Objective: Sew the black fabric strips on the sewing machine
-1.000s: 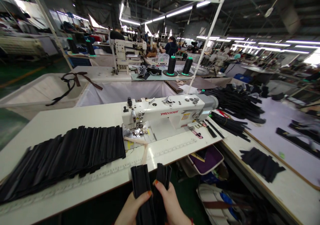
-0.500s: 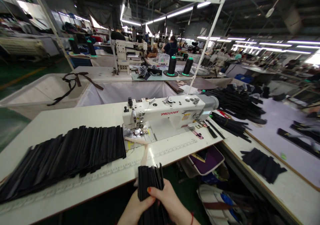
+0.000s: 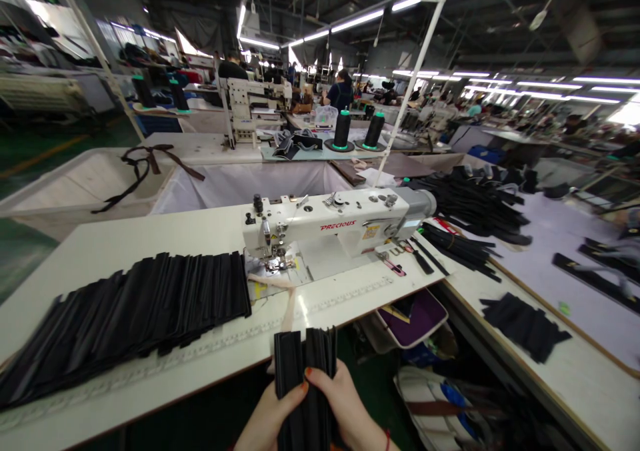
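Both of my hands grip one bundle of black strips (image 3: pixel 305 404) in front of the table's edge, low in the view. My left hand (image 3: pixel 273 414) wraps the bundle's left side and my right hand (image 3: pixel 345 404) its right side, thumbs meeting on the front. A gap splits the bundle's top into two parts. Just beyond stands a white sewing machine (image 3: pixel 327 224) with a pale strip of cloth by its needle. To its left a long row of black strips (image 3: pixel 150 297) lies overlapping on the white table (image 3: pixel 200 371).
Scissors (image 3: pixel 393 264) and a black-handled tool (image 3: pixel 423 261) lie right of the machine. A side table at right bears a small pile of black strips (image 3: pixel 525 324) and larger piles behind. Thread cones (image 3: pixel 343 131) and a white bin (image 3: pixel 90 177) stand beyond. Another person (image 3: pixel 341 91) works farther back.
The bundle in my hands has spread at the top, its right part parting from the left. My right hand has shifted slightly right. The view has moved a little.
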{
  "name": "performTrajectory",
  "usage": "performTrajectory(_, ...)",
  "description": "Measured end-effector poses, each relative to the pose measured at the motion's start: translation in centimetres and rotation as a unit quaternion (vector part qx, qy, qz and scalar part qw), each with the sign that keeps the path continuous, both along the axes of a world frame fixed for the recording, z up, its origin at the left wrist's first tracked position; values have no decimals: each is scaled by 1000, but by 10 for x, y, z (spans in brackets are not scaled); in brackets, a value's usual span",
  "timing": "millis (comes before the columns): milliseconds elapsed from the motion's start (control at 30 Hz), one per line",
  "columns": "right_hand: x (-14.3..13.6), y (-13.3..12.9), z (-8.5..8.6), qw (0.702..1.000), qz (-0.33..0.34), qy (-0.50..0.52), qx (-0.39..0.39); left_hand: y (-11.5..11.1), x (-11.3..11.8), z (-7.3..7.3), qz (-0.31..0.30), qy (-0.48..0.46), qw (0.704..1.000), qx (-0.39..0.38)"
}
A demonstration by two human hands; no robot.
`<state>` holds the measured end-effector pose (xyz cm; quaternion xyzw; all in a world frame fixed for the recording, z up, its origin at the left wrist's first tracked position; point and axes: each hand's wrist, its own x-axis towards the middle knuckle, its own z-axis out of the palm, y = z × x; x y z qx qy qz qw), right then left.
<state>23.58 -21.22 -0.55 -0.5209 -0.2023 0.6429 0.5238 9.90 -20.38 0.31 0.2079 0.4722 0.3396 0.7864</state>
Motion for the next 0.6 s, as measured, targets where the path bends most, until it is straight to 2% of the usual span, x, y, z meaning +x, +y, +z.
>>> performTrajectory(100, 11, 1, -2, 997, -38, -2, -60, 0, -3, 1, -18, 31, 999, -1)
performTrajectory(167, 18, 1, -2, 997, -48, -8, -57, 0, -4, 1, -36, 36, 999, 15)
performTrajectory(267, 19, -2, -3, 999, -15, -9, -34, 1, -3, 1, -51, 34, 997, 50)
performTrajectory(400, 5, -2, -8, 999, 50, -7, -15, 2, -1, -1, -49, 37, 994, 88)
performTrajectory(500, -2, 2, -11, 998, 46, -6, -32, 1, -1, 0, -66, 41, 991, 107)
performTrajectory(600, -1, 4, -10, 999, 35, -1, -39, -1, -3, 2, -56, 28, 996, 70)
